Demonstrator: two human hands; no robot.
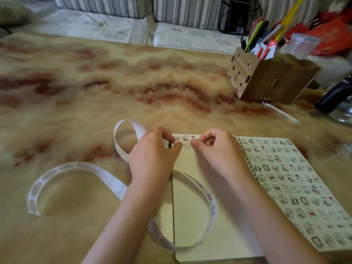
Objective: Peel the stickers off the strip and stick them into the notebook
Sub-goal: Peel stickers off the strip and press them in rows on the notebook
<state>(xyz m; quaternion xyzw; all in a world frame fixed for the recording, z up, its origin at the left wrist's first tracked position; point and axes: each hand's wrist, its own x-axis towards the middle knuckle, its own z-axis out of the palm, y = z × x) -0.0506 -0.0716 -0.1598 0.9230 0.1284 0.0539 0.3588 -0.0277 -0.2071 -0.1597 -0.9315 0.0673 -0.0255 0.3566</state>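
An open spiral notebook lies on the table in front of me. Its right page is covered with rows of small bear stickers, and a few stickers sit at the top of the pale left page. A long white sticker strip curls in loops over the table and across the left page. My left hand holds the strip at the page's top left corner, thumb pointing right. My right hand has curled fingers, its fingertips pressing on a small sticker on the page.
The table has a marbled beige and red surface. A wooden pen holder with pens stands at the back right, beside a clear plastic jar. A black object lies at the right edge. Striped sofa cushions are behind.
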